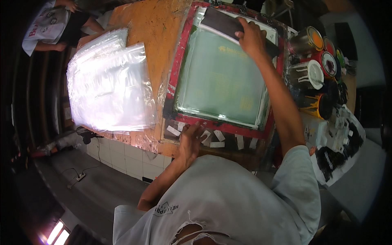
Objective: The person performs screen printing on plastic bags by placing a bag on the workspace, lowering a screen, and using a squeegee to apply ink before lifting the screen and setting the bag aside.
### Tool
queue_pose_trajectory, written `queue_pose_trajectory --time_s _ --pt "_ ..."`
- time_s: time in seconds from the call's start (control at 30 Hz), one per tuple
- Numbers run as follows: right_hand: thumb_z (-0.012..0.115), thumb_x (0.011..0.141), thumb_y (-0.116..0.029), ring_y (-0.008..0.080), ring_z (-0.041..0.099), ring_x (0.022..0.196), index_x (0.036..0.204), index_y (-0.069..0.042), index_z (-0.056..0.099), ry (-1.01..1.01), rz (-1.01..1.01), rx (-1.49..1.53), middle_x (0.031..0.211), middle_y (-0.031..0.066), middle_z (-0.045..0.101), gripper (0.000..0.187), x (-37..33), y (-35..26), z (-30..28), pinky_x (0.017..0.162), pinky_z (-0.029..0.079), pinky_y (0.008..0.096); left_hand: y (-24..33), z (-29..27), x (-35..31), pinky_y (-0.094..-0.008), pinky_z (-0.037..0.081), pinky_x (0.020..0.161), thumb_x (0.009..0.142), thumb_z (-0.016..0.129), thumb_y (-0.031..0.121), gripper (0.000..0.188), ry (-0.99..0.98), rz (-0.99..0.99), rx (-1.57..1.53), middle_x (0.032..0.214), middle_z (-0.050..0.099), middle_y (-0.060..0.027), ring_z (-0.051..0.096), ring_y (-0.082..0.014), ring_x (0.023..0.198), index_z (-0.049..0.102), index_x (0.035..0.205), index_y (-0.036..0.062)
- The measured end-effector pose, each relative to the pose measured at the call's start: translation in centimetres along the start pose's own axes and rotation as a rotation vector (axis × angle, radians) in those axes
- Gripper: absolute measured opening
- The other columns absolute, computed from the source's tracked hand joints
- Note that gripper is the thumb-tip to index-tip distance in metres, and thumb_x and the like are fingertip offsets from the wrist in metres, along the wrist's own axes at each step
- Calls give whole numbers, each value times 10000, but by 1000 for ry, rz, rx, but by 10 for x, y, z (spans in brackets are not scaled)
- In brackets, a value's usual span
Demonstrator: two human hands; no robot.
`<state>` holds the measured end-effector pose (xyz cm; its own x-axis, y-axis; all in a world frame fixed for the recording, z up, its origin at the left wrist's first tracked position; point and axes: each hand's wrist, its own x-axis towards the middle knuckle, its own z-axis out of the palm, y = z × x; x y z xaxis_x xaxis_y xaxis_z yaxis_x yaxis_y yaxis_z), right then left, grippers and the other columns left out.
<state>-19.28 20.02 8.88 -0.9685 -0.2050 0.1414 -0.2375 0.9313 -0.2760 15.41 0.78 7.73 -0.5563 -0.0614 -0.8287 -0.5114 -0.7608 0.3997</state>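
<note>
A screen printing frame (pixel 234 128) with red rails and a green mesh (pixel 216 77) lies on the worktable in front of me. Faint yellowish print areas show in the mesh. At its far end, my right hand (pixel 252 37) grips a wide squeegee (pixel 220 25), dark with a pale lower edge, which spans most of the frame's width. My right forearm crosses the frame's right side. The fingers of my left hand (pixel 190 139) curl at the near rail of the frame. Several small pale pieces (pixel 217 144) lie beside that hand, along the table's near edge.
Left of the frame, a large stack of clear plastic bags (pixel 112 90) covers the wooden table (pixel 157 30). Paint-stained cans (pixel 312 73) crowd the right side, with a black-smeared sheet (pixel 337 163) nearer me. Another person (pixel 53 24) is at the far left.
</note>
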Motion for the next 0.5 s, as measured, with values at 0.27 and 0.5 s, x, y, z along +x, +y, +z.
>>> queue_pose_trajectory --time_s 0.27,0.5 --pt "686 888 -85 308 575 1019 1363 -144 573 -144 -211 157 1000 114 598 492 -192 -86 -78 894 379 499 20 7 -24 -474 462 997 942 753 244 252 -173 102 29 1059 672 -46 640 -207 1089 548 1041 135" --pt "757 878 -252 261 540 959 1463 -218 575 179 -187 -135 976 84 554 613 -223 -135 -140 880 379 455 69 48 -65 -483 497 1058 953 718 147 247 -466 317 -14 1122 684 -107 677 -242 1039 609 1146 39"
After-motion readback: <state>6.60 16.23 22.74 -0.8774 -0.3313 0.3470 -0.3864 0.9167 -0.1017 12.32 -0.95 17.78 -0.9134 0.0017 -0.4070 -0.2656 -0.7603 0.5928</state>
